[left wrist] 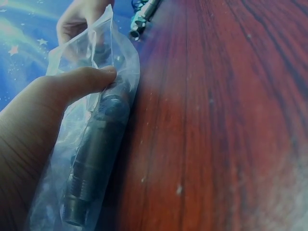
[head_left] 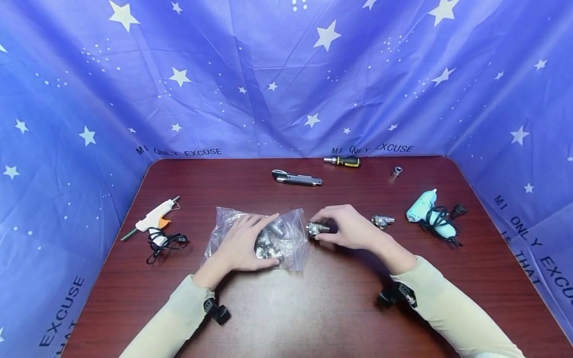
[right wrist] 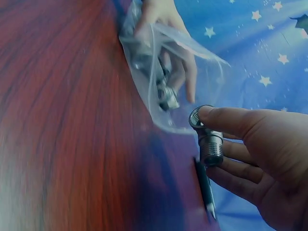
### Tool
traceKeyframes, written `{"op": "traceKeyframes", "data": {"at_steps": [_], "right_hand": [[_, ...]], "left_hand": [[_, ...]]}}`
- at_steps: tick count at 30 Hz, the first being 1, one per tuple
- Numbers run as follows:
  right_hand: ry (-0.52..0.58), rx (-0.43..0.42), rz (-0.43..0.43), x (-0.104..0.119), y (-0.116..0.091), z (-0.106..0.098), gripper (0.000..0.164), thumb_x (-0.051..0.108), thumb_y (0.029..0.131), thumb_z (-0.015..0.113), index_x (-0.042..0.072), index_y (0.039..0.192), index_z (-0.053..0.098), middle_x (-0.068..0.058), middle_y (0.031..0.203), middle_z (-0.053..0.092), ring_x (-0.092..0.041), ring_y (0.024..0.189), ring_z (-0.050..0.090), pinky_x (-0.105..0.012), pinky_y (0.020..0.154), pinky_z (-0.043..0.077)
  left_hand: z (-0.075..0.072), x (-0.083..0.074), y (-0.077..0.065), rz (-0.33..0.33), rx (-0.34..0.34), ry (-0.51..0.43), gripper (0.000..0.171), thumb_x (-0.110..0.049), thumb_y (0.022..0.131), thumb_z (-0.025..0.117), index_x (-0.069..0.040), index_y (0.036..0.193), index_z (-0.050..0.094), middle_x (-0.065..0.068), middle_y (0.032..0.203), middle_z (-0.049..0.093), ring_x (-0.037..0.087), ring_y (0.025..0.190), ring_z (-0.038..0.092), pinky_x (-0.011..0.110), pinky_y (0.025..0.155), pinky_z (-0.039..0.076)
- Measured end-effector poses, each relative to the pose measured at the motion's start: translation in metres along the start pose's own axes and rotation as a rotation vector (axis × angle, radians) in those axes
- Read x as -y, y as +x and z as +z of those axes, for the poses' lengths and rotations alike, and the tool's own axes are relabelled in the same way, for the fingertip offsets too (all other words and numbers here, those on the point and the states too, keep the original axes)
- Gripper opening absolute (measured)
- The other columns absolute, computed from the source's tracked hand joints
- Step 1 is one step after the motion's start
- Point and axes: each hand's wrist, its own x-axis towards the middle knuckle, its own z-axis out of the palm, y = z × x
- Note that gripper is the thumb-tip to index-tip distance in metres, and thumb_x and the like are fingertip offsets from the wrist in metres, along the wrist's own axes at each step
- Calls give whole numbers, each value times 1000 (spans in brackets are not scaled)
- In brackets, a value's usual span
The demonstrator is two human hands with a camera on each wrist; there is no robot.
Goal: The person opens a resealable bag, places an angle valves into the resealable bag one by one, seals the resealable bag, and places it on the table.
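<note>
A clear plastic bag (head_left: 293, 233) with several shiny metal fittings (head_left: 268, 246) in it lies on the table. My left hand (head_left: 243, 243) rests on the bag with its fingers spread, and its thumb (left wrist: 89, 82) lies along the plastic in the left wrist view. Just right of the bag's mouth, my right hand (head_left: 346, 226) pinches a threaded metal pipe fitting (head_left: 315, 228) between thumb and fingers. The right wrist view shows the fitting's round threaded opening (right wrist: 196, 117) under the thumb. Another metal fitting (head_left: 382, 221) lies to the right of that hand.
At the left lies a white glue gun (head_left: 154, 216) with a black cord; a light blue one (head_left: 423, 206) is at the right. Toward the back are a utility knife (head_left: 297, 178), a yellow-black screwdriver (head_left: 346, 161) and a small metal socket (head_left: 396, 171). A starry blue curtain (head_left: 268, 109) surrounds the table.
</note>
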Motion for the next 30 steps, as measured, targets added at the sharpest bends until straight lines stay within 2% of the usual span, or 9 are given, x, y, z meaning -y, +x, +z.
{"op": "traceKeyframes", "data": {"at_steps": [8, 13, 20, 25, 30], "right_hand": [[-17, 39, -55, 13, 15, 25, 29, 26, 89, 86, 15, 115, 78, 4, 109, 79, -11, 101, 74, -35, 92, 62], [-45, 45, -84, 19, 21, 40, 26, 26, 88, 87, 15, 107, 75, 4, 103, 76, -10, 95, 72, -32, 87, 61], [-112, 33, -113, 30, 29, 50, 32, 27, 88, 86, 7, 108, 71, -2, 100, 75, -17, 93, 74, -37, 85, 62], [-110, 39, -99, 31, 31, 57, 34, 29, 89, 86, 7, 109, 70, -1, 98, 75, -17, 91, 73, -36, 84, 62], [-106, 11, -88, 32, 31, 64, 37, 29, 87, 88, 7, 111, 70, -1, 95, 74, -16, 90, 73, -35, 82, 63]], "left_hand": [[0, 0, 0, -4, -4, 0, 113, -71, 68, 84, -27, 163, 43, 7, 142, 64, 33, 135, 57, 62, 119, 44], [0, -1, 1, -2, -4, 2, 113, -71, 68, 85, -27, 163, 44, 7, 141, 65, 33, 134, 58, 62, 118, 44], [0, 0, 1, 4, -16, 9, 113, -72, 68, 84, -26, 163, 44, 8, 140, 65, 34, 133, 58, 62, 117, 45], [1, 0, 1, 11, -23, 6, 112, -72, 68, 85, -26, 163, 45, 8, 140, 65, 33, 133, 59, 62, 117, 45], [1, 0, 1, 12, -20, 3, 113, -71, 68, 84, -25, 163, 45, 7, 140, 65, 33, 133, 58, 62, 118, 44]]}}
